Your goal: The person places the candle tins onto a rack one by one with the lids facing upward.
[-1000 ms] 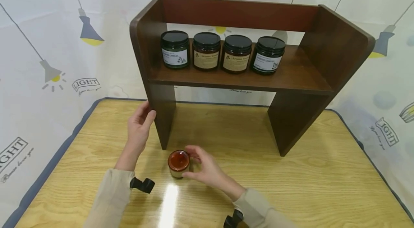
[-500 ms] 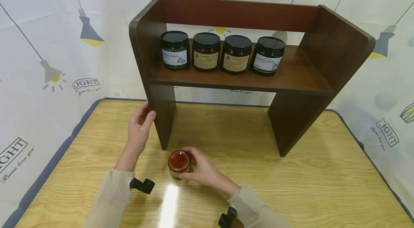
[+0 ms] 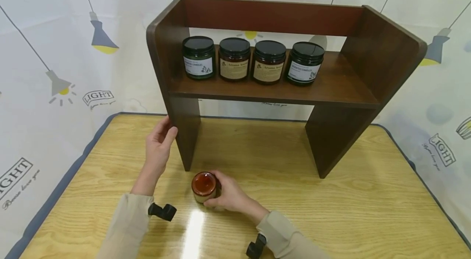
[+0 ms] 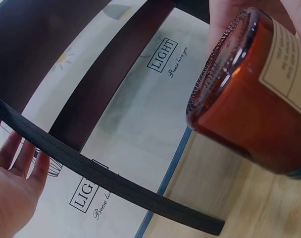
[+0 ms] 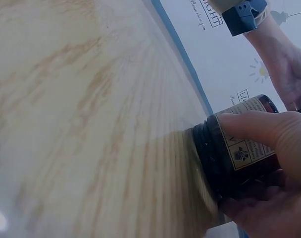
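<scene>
An amber glass candle jar (image 3: pixel 204 185) stands upside down on the table, its base facing up and its dark lid underneath. My right hand (image 3: pixel 232 194) grips it from the right, thumb in front and fingers behind. In the left wrist view the jar's amber base and paper label show close up; in the right wrist view the thumb presses across the jar's label (image 5: pixel 242 146). My left hand (image 3: pixel 157 150) holds the front edge of the left side panel of a dark wooden shelf (image 3: pixel 272 93), thumb on the edge and fingers along the outside.
On the shelf board several lidded candle jars stand in a row, from a green jar (image 3: pixel 198 58) at the left to another dark green one (image 3: pixel 305 63) at the right. Behind the wooden table (image 3: pixel 349 206) hangs a pale printed cloth (image 3: pixel 121 46).
My right hand has moved a little left and closed round the candle jar. The left hand and the shelf stay where they were.
</scene>
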{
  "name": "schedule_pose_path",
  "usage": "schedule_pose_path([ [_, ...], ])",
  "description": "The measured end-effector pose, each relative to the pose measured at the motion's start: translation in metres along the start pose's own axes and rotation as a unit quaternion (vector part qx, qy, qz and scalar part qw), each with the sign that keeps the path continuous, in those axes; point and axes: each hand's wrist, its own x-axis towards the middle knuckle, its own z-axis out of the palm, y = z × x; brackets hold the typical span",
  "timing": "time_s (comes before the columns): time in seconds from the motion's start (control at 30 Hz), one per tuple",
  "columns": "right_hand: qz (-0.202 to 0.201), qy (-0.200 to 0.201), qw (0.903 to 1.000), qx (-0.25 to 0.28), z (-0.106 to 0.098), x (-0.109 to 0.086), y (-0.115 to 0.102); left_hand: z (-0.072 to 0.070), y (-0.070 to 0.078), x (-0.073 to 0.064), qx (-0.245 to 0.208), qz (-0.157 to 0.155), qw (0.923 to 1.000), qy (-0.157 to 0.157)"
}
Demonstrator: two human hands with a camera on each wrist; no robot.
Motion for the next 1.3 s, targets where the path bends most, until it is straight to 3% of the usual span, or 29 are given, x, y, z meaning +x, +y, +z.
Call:
schedule_pose_path([
  [0.57, -0.017, 0.004, 0.9998, -0.008, -0.001, 0.000, 0.004, 0.000, 0.000, 0.000, -0.008, -0.001, 1.0000, 0.002],
  [0.93, -0.029, 0.027, 0.9992, 0.003, -0.004, -0.001, 0.004, 0.000, 0.001, 0.000, -0.001, -0.008, 1.0000, 0.003],
  [1.3, -0.029, 0.050, 0.9979, 0.029, -0.022, -0.007, -0.006, 0.001, 0.002, 0.000, -0.003, -0.007, 0.9999, 0.010],
])
